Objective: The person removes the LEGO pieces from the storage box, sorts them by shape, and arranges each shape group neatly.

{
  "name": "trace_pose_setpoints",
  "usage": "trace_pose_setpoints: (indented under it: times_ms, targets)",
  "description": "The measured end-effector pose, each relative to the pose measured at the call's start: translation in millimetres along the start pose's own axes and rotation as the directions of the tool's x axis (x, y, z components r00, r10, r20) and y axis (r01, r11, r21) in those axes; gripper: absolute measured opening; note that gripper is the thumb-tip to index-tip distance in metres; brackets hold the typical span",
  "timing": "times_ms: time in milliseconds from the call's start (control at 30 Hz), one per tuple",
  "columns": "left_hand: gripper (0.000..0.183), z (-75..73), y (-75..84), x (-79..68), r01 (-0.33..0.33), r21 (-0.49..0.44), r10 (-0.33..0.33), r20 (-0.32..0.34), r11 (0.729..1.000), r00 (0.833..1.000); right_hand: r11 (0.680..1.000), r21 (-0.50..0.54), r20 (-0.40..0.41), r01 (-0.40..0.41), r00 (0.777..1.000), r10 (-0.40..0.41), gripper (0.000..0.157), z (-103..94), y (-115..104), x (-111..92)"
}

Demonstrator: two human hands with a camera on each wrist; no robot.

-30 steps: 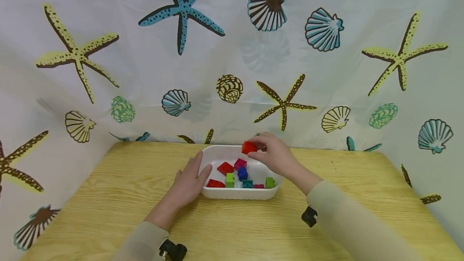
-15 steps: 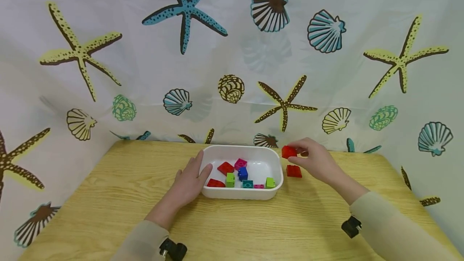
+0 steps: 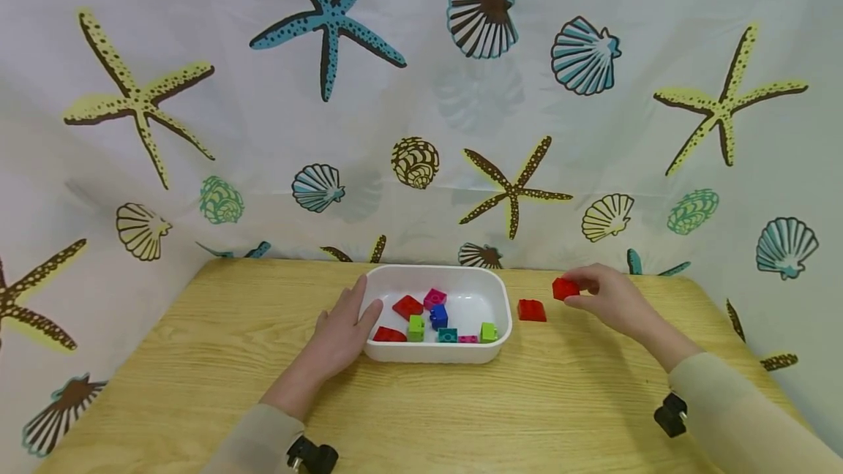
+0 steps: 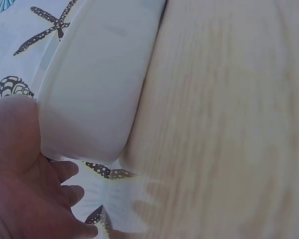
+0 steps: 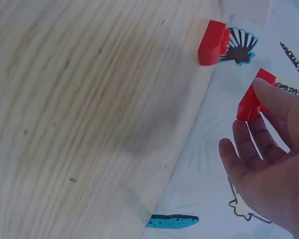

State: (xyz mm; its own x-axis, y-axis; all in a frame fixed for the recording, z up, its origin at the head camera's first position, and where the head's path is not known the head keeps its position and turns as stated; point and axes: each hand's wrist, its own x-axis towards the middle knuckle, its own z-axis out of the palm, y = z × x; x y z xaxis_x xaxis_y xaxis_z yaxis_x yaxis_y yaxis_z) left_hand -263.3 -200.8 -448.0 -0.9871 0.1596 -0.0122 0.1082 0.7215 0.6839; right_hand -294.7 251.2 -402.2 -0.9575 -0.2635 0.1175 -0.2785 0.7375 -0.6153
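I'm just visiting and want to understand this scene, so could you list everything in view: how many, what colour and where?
Tray: one, white, on the table
Red blocks: two, red, in the tray's left half
Pink blocks: two, pink, one mid-tray, one by the front wall
Blue block: one, blue, mid-tray
Green blocks: two, lime, in the tray
Teal block: one, teal, by the front wall
Loose block: one, red, on the table right of the tray
Held block: one, red, between right thumb and fingers
Table: one, light wood, underneath
Cloth: white with coloured starfish and shells, behind
Wrist devices: two, black, at the wrists
Sleeves: two, beige, on the forearms
Left hand: one, at the tray's left end
Right hand: one, right of the tray
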Motion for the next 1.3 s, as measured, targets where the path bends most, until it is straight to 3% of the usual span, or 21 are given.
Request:
trace_pose_setpoints:
  times_ms: [133, 367, 533, 1133, 1300]
  targets:
    - [0.076, -0.8, 0.6, -1.5, -0.007, 0.002, 0.007, -0.007, 1.000, 1.000, 1.000, -0.018, 0.022, 0.000, 1.000, 0.000, 0.037, -0.1, 11, 1]
    - [0.078, -1.8, 0.8, -1.2, -0.009, -0.004, 0.009, -0.009, 1.000, 1.000, 0.995, -0.040, 0.094, -0.088, 0.991, 0.091, 0.036, 8.8, 27, 3]
    - [0.078, -1.2, -0.8, 0.4, -0.005, -0.008, 0.005, -0.004, 1.000, 1.000, 0.995, -0.023, 0.122, -0.097, 0.988, 0.099, 0.036, 15.0, 33, 5]
    - [0.076, -1.4, 0.3, 0.6, 0.001, -0.005, -0.001, -0.003, 1.000, 1.000, 0.995, -0.046, 0.095, -0.090, 0.991, 0.094, 0.034, 28.6, 38, 9]
    - [0.076, -0.2, -0.9, -0.3, 0.010, -0.006, -0.010, -0.002, 1.000, 1.000, 0.995, -0.061, 0.101, -0.079, 0.991, 0.085, 0.042, 30.9, 40, 10]
